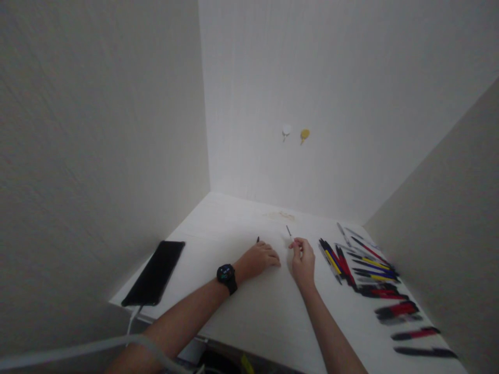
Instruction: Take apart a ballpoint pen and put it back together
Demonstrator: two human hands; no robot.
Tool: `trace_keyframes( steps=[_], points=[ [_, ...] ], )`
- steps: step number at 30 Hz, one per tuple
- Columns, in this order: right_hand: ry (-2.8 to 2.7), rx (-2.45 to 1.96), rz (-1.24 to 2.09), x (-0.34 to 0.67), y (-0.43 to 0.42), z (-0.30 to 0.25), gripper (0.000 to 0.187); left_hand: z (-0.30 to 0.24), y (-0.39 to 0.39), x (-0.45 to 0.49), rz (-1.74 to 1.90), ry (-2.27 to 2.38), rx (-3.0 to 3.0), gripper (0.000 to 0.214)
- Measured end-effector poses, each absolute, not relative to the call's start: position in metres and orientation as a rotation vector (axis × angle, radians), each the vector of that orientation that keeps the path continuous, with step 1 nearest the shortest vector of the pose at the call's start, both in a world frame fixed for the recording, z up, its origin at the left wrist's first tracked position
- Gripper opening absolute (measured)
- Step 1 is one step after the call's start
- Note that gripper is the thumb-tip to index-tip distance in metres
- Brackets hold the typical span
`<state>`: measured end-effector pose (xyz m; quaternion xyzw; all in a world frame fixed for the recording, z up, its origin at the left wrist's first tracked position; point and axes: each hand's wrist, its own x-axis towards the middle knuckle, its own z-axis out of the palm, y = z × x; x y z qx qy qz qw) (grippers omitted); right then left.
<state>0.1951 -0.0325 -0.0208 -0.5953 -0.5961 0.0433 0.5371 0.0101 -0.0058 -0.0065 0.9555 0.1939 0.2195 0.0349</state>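
On the white table (222, 223), the right hand (303, 262) pinches what looks like a thin dark pen refill (289, 231), tip pointing at the far wall (312, 78); the left hand (257, 261) lies curled beside it, palm down.

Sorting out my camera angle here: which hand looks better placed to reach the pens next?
Probably the right hand: it sits beside the pens spread out on that side, while the left hand, with the smartwatch on its wrist, rests farther away.
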Motion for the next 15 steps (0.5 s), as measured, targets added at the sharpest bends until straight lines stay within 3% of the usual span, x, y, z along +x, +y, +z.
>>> trace_keyframes(
  steps=[15],
  points=[
    [-1.423, -1.421, 0.139, 0.1980, -0.0312, -0.0216, 0.021, -0.0053, -0.0035, 0.0073, 0.738, 0.614, 2.864, 0.026]
  ],
)
